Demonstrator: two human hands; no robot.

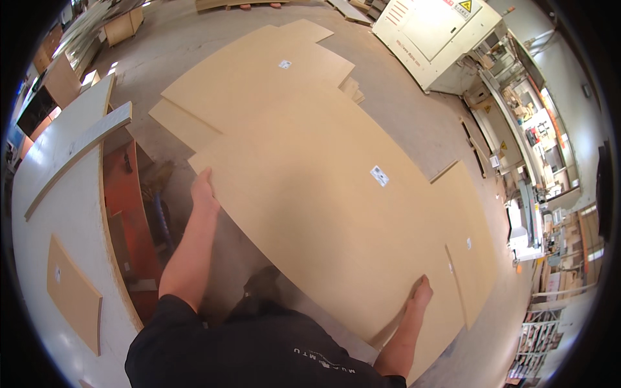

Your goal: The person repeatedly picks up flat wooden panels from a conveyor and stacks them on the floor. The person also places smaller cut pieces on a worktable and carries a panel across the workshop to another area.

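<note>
A large tan wood panel (294,174) with a small white label lies before me on top of other tan panels. My left hand (204,192) grips its left end near the corner, thumb uppermost and the other fingers hidden by the board. Toward the lower right, my right hand (421,295) is closed at the panel's right part, its thumb side up; its lower fingers are hidden. Beyond, another labelled panel (259,61) sticks out at the far end of the pile. A further panel (475,239) extends on the right.
To my left stands a white-topped table (77,187) with a long narrow strip (81,155) and a small labelled board (72,294) on it. A red cabinet part (132,213) is beneath its edge. A large cream machine (436,39) stands at the far right.
</note>
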